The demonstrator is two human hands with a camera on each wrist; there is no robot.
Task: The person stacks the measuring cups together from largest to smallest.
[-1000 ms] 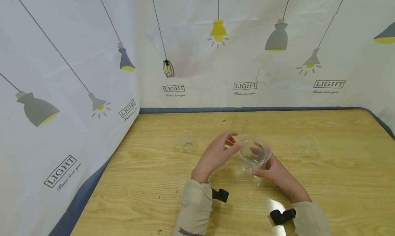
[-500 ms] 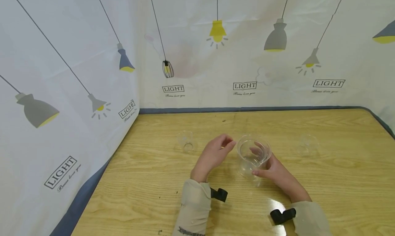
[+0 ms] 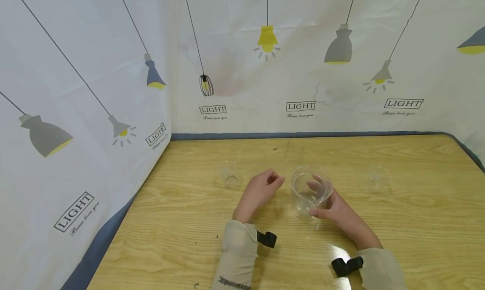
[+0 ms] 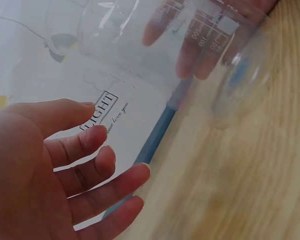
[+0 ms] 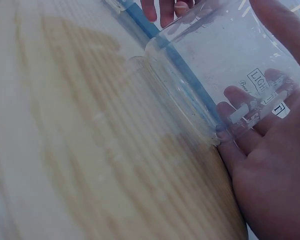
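Observation:
A clear glass beaker [image 3: 302, 203] stands upright near the middle of the wooden table, its base at or very close to the surface. White graduation marks show on the beaker [image 4: 202, 35] in the left wrist view. My right hand [image 3: 342, 216] grips it from the right, thumb at the front and fingers round the far side, seen through the glass. To the left of the beaker, apart from it, my left hand [image 3: 259, 193] is raised with nothing in it. In the left wrist view the fingers [image 4: 110, 192] of that hand are loosely bent and spread.
A small clear glass vessel [image 3: 229, 175] is on the table to the left, behind my left hand. Another faint clear vessel [image 3: 378, 178] is at the right. A white curtain [image 3: 246, 83] with printed lamps borders the table [image 3: 170, 222] at the back and left.
My left hand has left the beaker's rim and drawn back to the left and slightly down, its fingers drawing in. The right hand and the beaker have stayed in place.

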